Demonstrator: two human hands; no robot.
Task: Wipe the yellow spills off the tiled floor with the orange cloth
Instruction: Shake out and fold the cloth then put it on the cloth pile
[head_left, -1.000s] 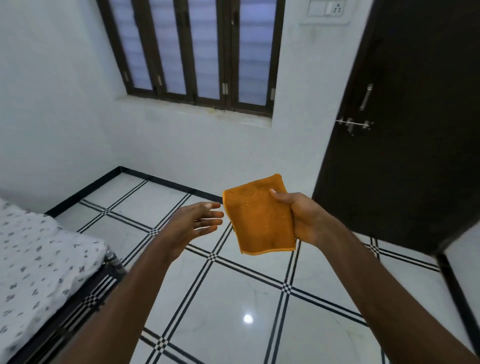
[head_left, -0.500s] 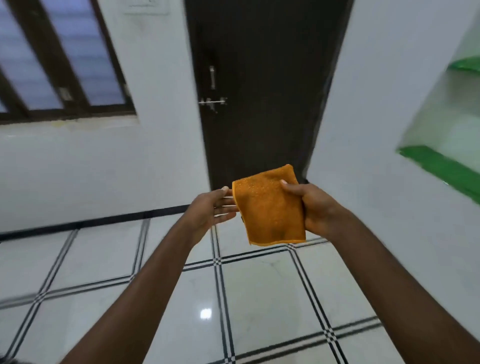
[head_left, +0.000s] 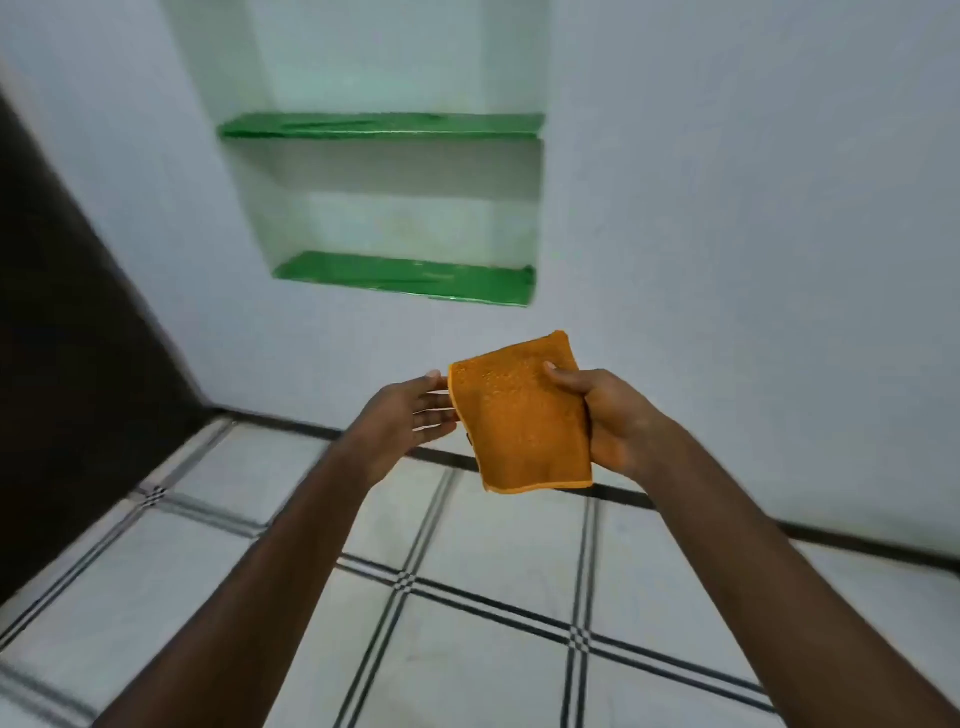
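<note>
Half-hidden left fingertips (head_left: 441, 402) behind orange cloth (head_left: 519, 415)

two bare forearms are seen, uncovered to the lower frame edge. no sleeve is worn. the left hand (head_left: 402, 423) and right hand (head_left: 613, 415) are ungloved; rings and watch are not worn.

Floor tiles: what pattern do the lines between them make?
Head view: pale tiles with dark double lines forming a grid, and small checkered squares at the crossings.
</note>
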